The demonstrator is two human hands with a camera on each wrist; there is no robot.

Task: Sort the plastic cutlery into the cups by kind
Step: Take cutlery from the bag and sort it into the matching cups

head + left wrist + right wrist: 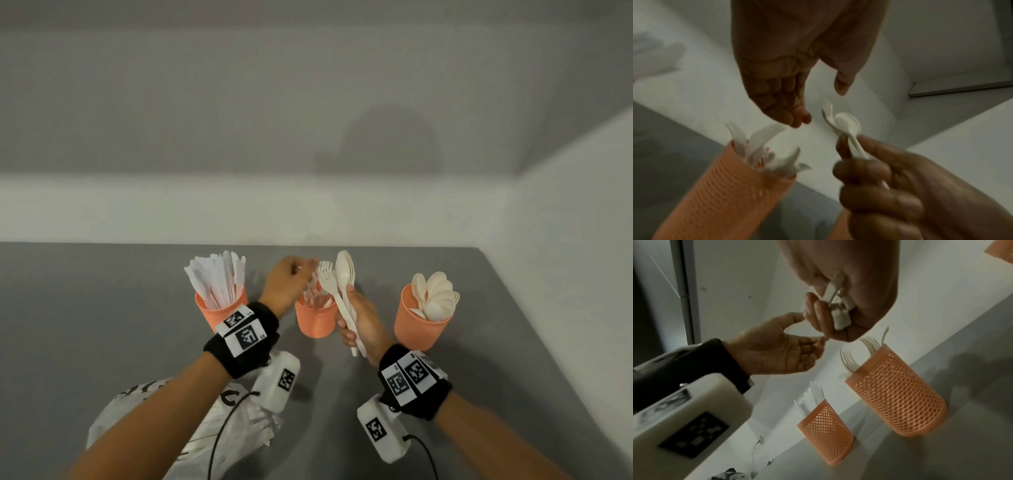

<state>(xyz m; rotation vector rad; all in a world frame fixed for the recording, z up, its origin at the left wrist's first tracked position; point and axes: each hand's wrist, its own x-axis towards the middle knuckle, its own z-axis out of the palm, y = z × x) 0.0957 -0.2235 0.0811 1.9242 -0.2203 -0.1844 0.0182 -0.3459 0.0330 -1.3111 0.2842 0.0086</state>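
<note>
Three orange mesh cups stand in a row on the grey table (102, 308). The left cup (221, 311) holds white knives, the middle cup (315, 322) holds forks, the right cup (423, 320) holds spoons. My right hand (363, 318) grips a mixed bundle of forks and spoons (337, 284) by the handles, upright, just right of the fork cup (898, 399). My left hand (296, 275) hovers above the fork cup (725, 186) with relaxed fingers and holds nothing. Its fingertips (797, 120) are close to the bundle (846, 128) without touching it.
A crumpled white plastic bag with black print (212, 428) lies at the near left under my left forearm. White walls close the table at the back and on the right. The knife cup (826, 433) stands about a hand's width left of the fork cup.
</note>
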